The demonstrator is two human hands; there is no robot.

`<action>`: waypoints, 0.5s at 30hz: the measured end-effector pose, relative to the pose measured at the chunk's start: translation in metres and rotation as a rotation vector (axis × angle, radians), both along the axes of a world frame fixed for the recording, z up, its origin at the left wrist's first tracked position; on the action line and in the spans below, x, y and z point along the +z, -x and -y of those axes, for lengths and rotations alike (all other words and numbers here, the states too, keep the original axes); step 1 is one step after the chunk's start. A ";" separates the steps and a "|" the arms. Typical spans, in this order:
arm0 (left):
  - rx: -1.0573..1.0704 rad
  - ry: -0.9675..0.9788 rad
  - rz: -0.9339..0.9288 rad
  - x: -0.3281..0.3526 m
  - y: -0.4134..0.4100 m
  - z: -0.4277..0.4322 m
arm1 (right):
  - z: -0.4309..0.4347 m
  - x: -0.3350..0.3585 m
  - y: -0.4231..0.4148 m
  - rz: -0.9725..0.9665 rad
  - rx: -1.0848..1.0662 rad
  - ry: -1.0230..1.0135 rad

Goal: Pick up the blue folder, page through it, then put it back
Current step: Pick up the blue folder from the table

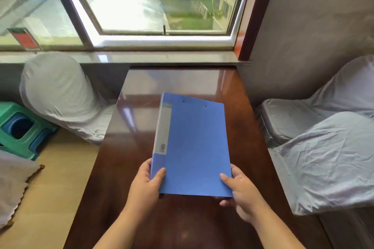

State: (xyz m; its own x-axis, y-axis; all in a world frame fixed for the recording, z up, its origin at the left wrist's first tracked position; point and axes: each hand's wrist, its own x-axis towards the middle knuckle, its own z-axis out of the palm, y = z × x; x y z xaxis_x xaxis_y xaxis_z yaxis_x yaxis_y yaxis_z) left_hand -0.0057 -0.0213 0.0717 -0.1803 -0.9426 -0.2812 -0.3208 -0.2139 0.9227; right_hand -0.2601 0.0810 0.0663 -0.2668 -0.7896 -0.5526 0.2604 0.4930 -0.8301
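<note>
The blue folder [194,147] is closed, its grey-labelled spine on the left, and it is held over the dark glossy wooden table [125,168] with its near edge lifted. My left hand [144,186] grips the near left corner, thumb on the cover and fingers underneath. My right hand [242,192] holds the near right corner the same way, thumb on top. The far end of the folder points toward the window. Its inside pages are hidden.
Chairs draped in grey cloth stand on the left [58,95] and on the right [323,147] of the table. A green plastic stool [18,129] sits on the floor at far left. A window sill [162,56] runs behind the table.
</note>
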 end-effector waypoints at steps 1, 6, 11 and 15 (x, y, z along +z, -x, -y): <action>-0.034 0.085 0.071 0.015 -0.003 0.001 | 0.000 0.015 0.001 0.014 -0.008 0.071; -0.284 0.287 0.504 0.082 -0.013 -0.009 | -0.004 0.078 -0.011 0.014 0.001 0.278; -0.297 0.412 0.598 0.115 -0.025 -0.021 | -0.014 0.111 -0.014 0.078 -0.012 0.384; -0.234 0.568 0.528 0.131 -0.034 -0.030 | -0.014 0.128 -0.010 0.183 0.013 0.448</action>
